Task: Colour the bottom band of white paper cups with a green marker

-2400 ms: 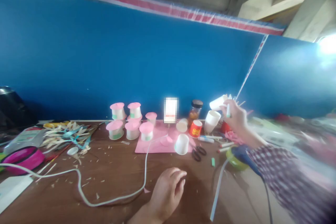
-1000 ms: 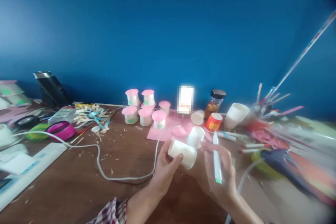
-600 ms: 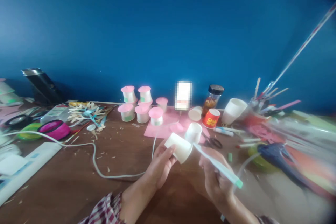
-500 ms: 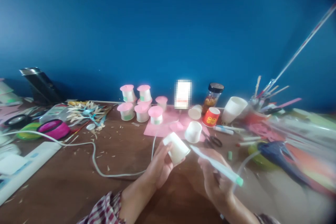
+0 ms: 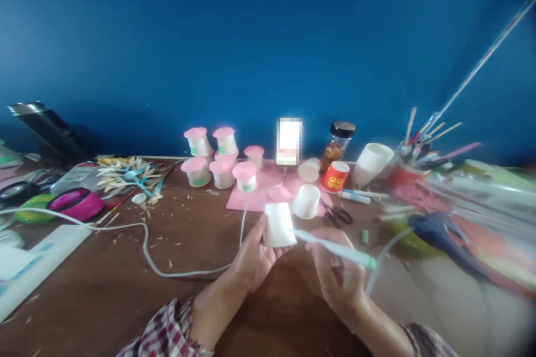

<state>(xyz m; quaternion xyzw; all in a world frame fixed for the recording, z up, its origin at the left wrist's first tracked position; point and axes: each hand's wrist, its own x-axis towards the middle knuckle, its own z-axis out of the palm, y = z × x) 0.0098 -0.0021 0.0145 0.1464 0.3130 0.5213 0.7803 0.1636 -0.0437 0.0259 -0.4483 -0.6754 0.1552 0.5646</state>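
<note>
Left hand (image 5: 253, 261): fingers curled partway closed round a small white cup, gripping it from the left and below; some fingertips are hidden behind it.
Right hand (image 5: 340, 276): fingers pinched closed on a slim marker; the lower fingers are folded and partly obscured.
Held cup (image 5: 278, 224): raised above the counter (image 5: 201, 268), between the hands; smooth, tapered, paper-like; mouth not discernible.
Marker (image 5: 343, 251): pale barrel, green end; tip at the cup's right side, contact cannot be confirmed.
Bright panel (image 5: 288, 141): rectangular, pixelated, content unreadable.
Right-side clutter (image 5: 481, 201): smeared by blur, individual items indistinct.
Checked sleeves (image 5: 163, 329): woven cloth, cut off by the lower edge.
Pink-topped cups (image 5: 196, 172): white, tapered, flat pink discs, green patches; rear ones partly covered by front ones.
Jar (image 5: 333, 153): clear, black lid; base hidden behind a red cup (image 5: 335, 177).
Scissors (image 5: 344, 216): dark looped handles; blades hard to make out.
Counter surface: brown, scattered with pale scraps.
</note>
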